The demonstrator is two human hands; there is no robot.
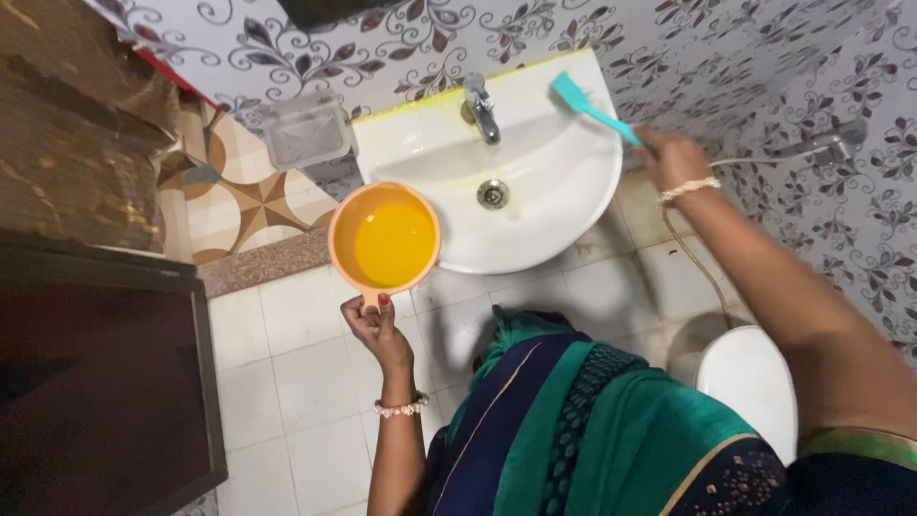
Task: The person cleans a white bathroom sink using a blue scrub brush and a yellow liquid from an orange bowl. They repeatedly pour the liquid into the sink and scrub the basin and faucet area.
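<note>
Gripping the short handle of an orange mug, the fingers of the left hand are curled tight around it, thumb on top, at centre left of the frame. The mug is round and open, held level, and holds a yellow liquid that fills its lower part. It hangs over the front left edge of a white washbasin, overlapping the rim. The left wrist, wearing a beaded bracelet, bends upward from a forearm that rises from the bottom edge of the frame.

At upper right, the right hand is clenched around the end of a teal brush, whose head rests on the back right ledge of the basin, just right of the metal tap. The right arm runs long and almost straight from the lower right corner, with a bracelet at the wrist.

The basin bowl shows a yellowish film and a metal drain near its middle. A clear soap dish is fixed to the patterned wall at upper left of the basin. A white toilet sits at lower right, beneath the right arm, on the white tiled floor.
</note>
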